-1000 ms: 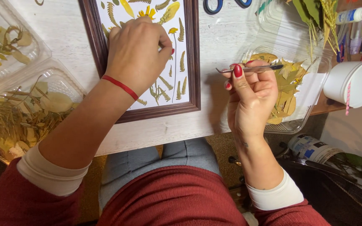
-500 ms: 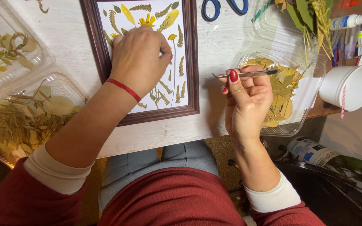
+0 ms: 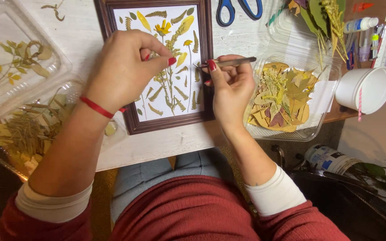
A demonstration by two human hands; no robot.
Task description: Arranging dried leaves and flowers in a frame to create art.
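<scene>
- Head view: the left hand (image 3: 121,71) rests curled on the framed pressed-flower sheet (image 3: 168,62), fingertips pinched; what they hold cannot be told.
- The right hand (image 3: 231,85), at 3 o'clock of the frame, grips thin metal tweezers (image 3: 228,62).
- Many flat dry fronds and yellow blooms are already laid; the clear tray (image 3: 291,96) on the worktop (image 3: 166,143) holds papery spare leaves.

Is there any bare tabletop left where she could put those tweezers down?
Yes: a bare strip of white table runs along its near edge below the picture frame. Another patch lies between frame and scissors. The right side is crowded by the leaf tray and cup.
</scene>
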